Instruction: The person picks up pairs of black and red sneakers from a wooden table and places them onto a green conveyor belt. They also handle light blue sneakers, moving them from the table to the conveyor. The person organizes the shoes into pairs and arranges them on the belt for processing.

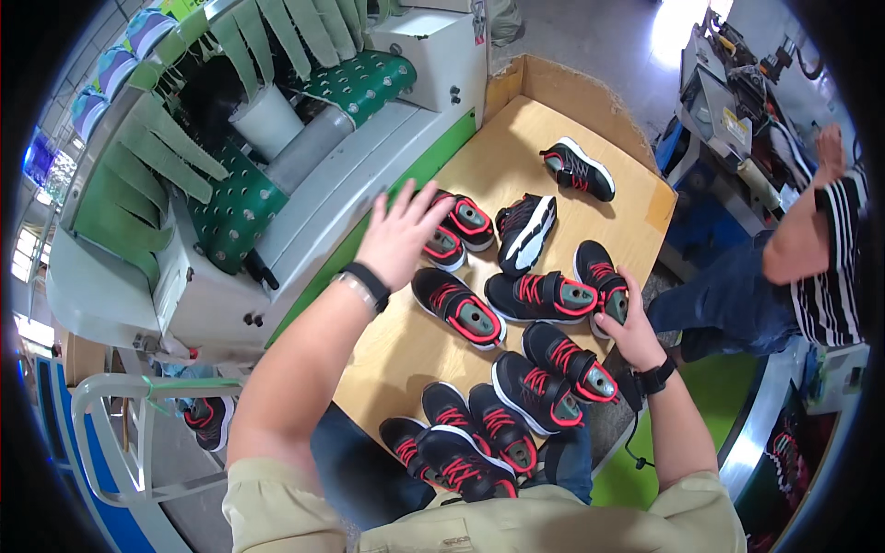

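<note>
"Gripping anything, that right hand point(634, 330)?"

"Yes: it holds a black shoe point(595, 265) by the heel end, thumb at the opening, close to the right edge of the bench point(507, 138). Its toe points to the far edge. Whether it rests on the wood, I can't tell."

"And the left hand point(396, 238)?"

"Wide, fingers spread, nothing in it that I can see. It's at the left edge, just beside two shoes point(470, 219). I can't tell if it touches them."

"What's near those?"

"A tipped shoe point(525, 232), white sole showing toward the right edge. Nearer us, two red-laced shoes point(452, 302) point their toes leftward, mid-bench."

"Far edge?"

"One lone shoe point(578, 171), before the cardboard wall point(585, 97)."

"Near edge?"

"A cluster of shoes point(456, 456), one lying over others. Right of it, a touching pair point(533, 387)."

"Past the bench?"

"A machine point(369, 166) with fabric strips along the left edge; a person point(825, 258) in stripes beyond the right."
</note>
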`<state>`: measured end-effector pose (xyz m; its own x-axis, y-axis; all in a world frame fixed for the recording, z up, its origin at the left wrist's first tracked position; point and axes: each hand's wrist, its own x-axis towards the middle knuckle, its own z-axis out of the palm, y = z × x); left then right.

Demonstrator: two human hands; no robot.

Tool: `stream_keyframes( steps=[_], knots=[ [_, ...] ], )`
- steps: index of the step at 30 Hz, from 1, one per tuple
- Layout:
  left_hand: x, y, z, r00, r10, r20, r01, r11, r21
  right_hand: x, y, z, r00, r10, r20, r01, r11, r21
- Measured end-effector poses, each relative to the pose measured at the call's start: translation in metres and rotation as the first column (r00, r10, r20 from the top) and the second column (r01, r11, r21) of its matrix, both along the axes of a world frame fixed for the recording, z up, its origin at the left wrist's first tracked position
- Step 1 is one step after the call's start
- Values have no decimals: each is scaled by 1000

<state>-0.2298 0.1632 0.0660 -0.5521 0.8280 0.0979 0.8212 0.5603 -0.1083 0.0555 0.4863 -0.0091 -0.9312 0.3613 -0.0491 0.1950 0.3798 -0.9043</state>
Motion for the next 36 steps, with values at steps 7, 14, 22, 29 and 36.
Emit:
stream_keyframes(
  steps=[7, 14, 22, 29, 36],
  knots=[
    [-46, 56, -3, 934, -73, 351, 175, 948, -267, -3, -4, 5, 1000, -6, 16, 7, 998, -55],
    [-48, 40, -16, 932, -78, 353, 109, 992, -70, -5, -4, 4, 998, -55, 6, 55, 991, -124],
    [-1, -23, 91, 865, -129, 486, -6, 963, 268, -4, -6, 5, 999, -53, -3, 52, 997, -57],
    [96, -120, 135, 829, -88, 552, 145, 988, -61, -2, 0, -4, 999, -32, 4, 33, 997, -64],
    [169, -172, 39, 688, -33, 725, 4, 999, 42, -4, -4, 1, 1000, 4, -13, -7, 980, -200]
  ],
)
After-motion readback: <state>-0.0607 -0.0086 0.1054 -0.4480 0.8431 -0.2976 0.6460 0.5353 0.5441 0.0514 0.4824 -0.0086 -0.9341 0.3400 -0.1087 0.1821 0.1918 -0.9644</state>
